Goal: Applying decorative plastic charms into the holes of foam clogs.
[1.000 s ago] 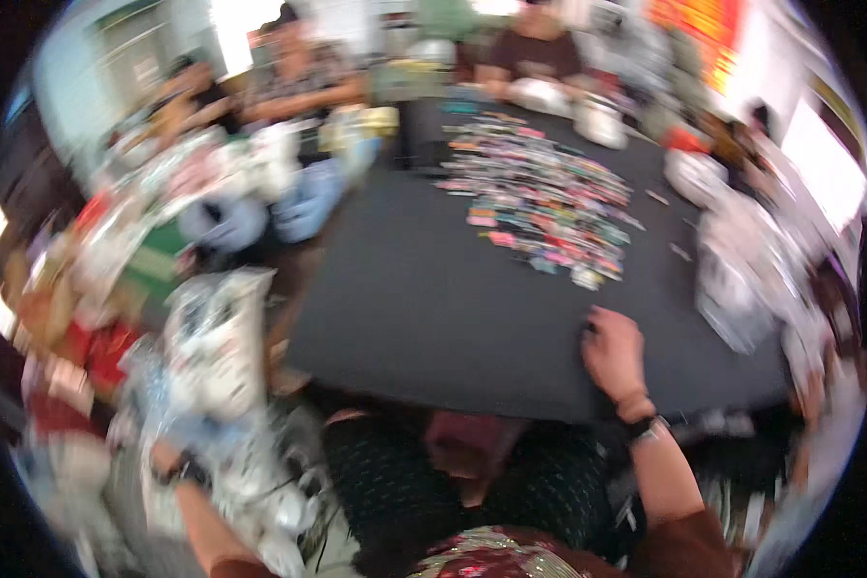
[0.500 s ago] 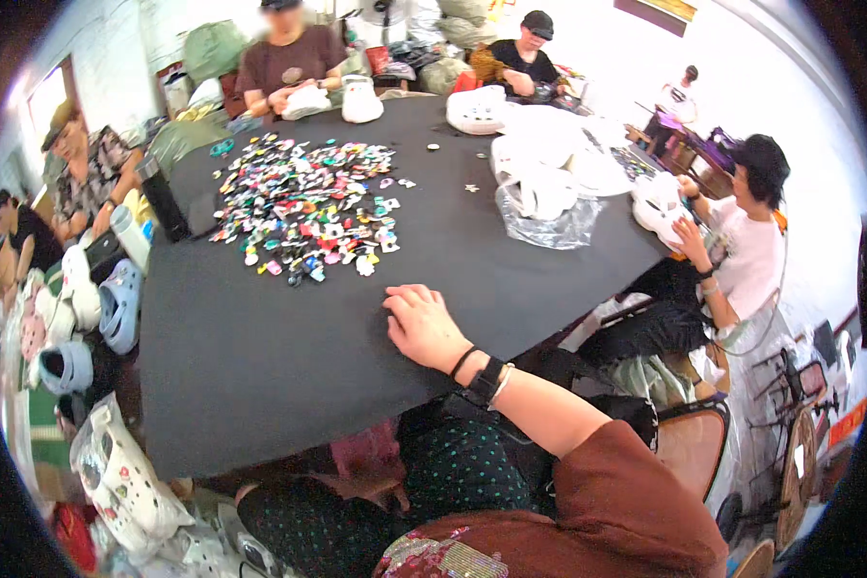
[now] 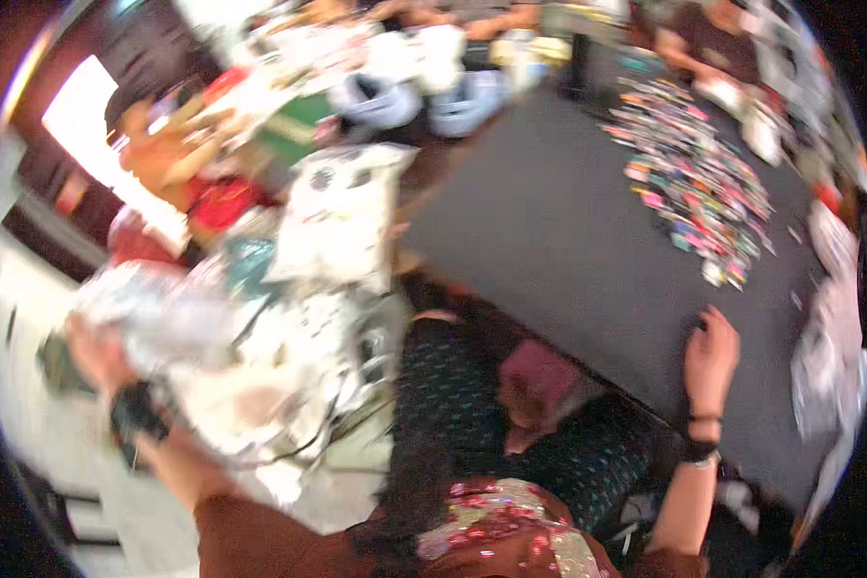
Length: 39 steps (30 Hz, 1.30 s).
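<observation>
Now the left hand (image 3: 101,354) reappears by the bag (image 3: 181,313), grip too blurred to tell; the right hand (image 3: 712,356) rests loosely parted on the tabletop (image 3: 568,231).

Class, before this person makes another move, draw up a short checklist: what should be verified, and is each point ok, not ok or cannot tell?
1. Right hand apart from the pile of small colourful pieces: ok, bare black table shows between them.
2. Left hand near the clear plastic bag: ok, beside it.
3. Left fingers gripping that bag: cannot tell, blurred.
4. Both hands over the table: not ok, the left is off it.
5. View sharp: not ok, smeared.
</observation>
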Each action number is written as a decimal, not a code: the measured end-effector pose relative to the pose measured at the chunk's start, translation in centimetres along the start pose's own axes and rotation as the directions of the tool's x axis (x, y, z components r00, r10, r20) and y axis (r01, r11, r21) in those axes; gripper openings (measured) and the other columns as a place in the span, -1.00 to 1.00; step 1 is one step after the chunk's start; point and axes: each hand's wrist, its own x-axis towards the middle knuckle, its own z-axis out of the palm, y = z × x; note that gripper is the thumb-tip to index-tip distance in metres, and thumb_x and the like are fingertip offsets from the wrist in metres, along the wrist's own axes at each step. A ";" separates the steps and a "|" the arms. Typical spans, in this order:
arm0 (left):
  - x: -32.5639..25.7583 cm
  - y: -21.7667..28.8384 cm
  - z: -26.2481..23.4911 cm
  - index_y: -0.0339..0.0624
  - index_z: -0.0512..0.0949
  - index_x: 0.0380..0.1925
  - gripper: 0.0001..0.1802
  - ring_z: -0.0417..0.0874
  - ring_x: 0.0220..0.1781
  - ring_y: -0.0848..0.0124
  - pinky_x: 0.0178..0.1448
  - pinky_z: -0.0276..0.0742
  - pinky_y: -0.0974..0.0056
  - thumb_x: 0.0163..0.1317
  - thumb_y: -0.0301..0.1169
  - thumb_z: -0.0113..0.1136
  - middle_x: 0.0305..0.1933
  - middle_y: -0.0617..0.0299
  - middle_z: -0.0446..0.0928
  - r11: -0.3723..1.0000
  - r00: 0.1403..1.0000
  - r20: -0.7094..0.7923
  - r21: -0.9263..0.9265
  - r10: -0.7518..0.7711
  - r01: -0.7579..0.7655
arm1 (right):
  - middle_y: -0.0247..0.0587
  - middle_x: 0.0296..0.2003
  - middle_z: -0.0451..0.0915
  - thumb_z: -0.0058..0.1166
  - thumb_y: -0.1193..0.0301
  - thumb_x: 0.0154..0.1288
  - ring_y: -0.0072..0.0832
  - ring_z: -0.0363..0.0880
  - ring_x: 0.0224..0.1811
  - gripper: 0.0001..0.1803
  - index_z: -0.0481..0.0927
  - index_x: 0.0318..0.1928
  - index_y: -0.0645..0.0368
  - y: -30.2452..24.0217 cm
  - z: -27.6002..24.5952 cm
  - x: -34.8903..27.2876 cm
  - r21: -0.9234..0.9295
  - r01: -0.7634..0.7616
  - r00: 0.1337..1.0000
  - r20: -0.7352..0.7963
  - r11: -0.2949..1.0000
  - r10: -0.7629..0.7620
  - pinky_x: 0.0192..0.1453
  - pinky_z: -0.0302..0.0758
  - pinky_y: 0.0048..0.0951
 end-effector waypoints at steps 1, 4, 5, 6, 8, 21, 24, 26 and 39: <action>-4.9 5.5 8.3 -0.30 0.31 0.32 -0.47 0.39 0.34 0.26 0.37 0.33 0.21 0.45 -0.23 -0.03 0.35 0.10 0.36 0.859 0.916 -0.135 -0.420 -0.378 0.293 | 0.00 0.09 0.55 0.08 0.55 0.17 -0.04 0.48 0.14 -0.67 0.54 -0.02 0.28 1.5 0.3 -0.5 -0.026 0.030 0.999 -0.017 0.999 -0.030 0.28 0.37 -0.15; -6.4 6.5 11.1 -0.30 0.39 0.17 -0.59 0.53 0.10 0.37 0.10 0.50 0.27 0.33 -0.41 0.03 0.15 0.16 0.48 0.805 0.947 0.031 -0.518 -0.320 0.289 | 0.04 0.15 0.51 -0.01 0.53 0.31 -0.02 0.45 0.18 -0.67 0.48 0.08 0.30 5.2 1.5 -1.2 -0.049 0.046 0.999 0.020 0.998 -0.045 0.30 0.33 -0.11; -6.8 5.8 9.6 -0.30 0.44 0.07 -0.67 0.60 -0.04 0.37 -0.08 0.56 0.33 0.34 -0.43 -0.02 0.06 0.18 0.53 0.885 0.971 0.236 -0.443 -0.040 0.144 | 0.03 0.18 0.49 -0.04 0.53 0.35 -0.03 0.43 0.20 -0.66 0.45 0.12 0.29 5.4 1.5 -1.2 -0.052 0.051 0.998 0.038 0.997 -0.049 0.31 0.32 -0.10; -7.0 6.9 10.4 -0.29 0.47 0.01 -0.69 0.63 -0.15 0.35 -0.18 0.58 0.34 0.41 -0.35 -0.09 -0.03 0.15 0.57 0.919 0.961 0.268 -0.356 -0.073 0.169 | 0.02 0.20 0.47 -0.06 0.50 0.39 -0.04 0.41 0.23 -0.67 0.45 0.13 0.29 3.6 1.8 -1.3 -0.028 0.036 0.998 0.044 0.999 -0.035 0.32 0.31 -0.11; -7.4 11.3 12.0 -0.30 0.51 -0.08 -0.66 0.64 -0.25 0.38 -0.22 0.60 0.31 0.46 -0.31 -0.21 -0.17 0.16 0.61 0.739 0.906 0.144 -0.535 -0.398 0.409 | 0.01 0.21 0.46 -0.08 0.47 0.43 -0.04 0.40 0.25 -0.67 0.44 0.14 0.29 4.8 2.6 -1.1 -0.032 0.099 0.994 0.052 0.995 -0.098 0.34 0.30 -0.11; -9.2 24.3 17.3 -0.34 0.44 -0.21 -0.78 0.49 -0.27 0.50 -0.21 0.42 0.34 0.23 -0.42 0.13 -0.30 0.27 0.49 0.887 0.830 0.314 -0.137 0.461 -0.441 | 0.05 0.25 0.39 -0.03 0.52 0.34 0.01 0.33 0.28 -0.70 0.46 0.07 0.28 5.7 1.6 -0.3 -0.129 0.144 0.990 0.032 0.981 -0.141 0.37 0.25 -0.05; -7.0 27.7 18.0 -0.43 0.49 -0.06 -0.62 0.53 -0.04 0.35 0.09 0.41 0.33 0.08 -0.53 0.01 -0.09 0.14 0.51 0.754 0.607 0.484 -0.195 0.630 -0.627 | 0.07 0.27 0.36 0.13 0.56 0.12 0.04 0.29 0.32 -0.58 0.47 0.05 0.24 -6.9 -2.8 -0.3 0.230 0.212 0.963 0.116 0.950 -0.243 0.41 0.18 -0.05; -11.0 29.0 14.3 -0.43 0.49 -0.06 -0.62 0.54 -0.04 0.34 0.08 0.41 0.32 0.08 -0.53 0.01 -0.09 0.14 0.52 0.721 0.582 0.459 -0.224 0.671 -0.656 | 0.06 0.26 0.37 0.26 0.48 0.06 0.01 0.29 0.32 -0.46 0.45 0.12 0.18 -13.2 -4.5 -0.2 0.523 0.254 0.897 0.188 0.814 -0.400 0.40 0.21 -0.09; -7.8 36.8 30.0 -0.38 0.47 -0.05 -0.67 0.57 -0.08 0.29 0.05 0.46 0.26 0.15 -0.53 0.00 -0.15 0.13 0.52 0.440 0.524 -0.025 -0.509 0.851 -0.739 | 0.03 0.31 0.32 -0.33 -0.19 0.47 -0.05 0.32 0.35 -0.30 0.07 0.36 0.02 -26.3 -3.5 2.7 0.377 -0.679 0.717 0.523 -0.630 -0.460 0.31 0.34 0.06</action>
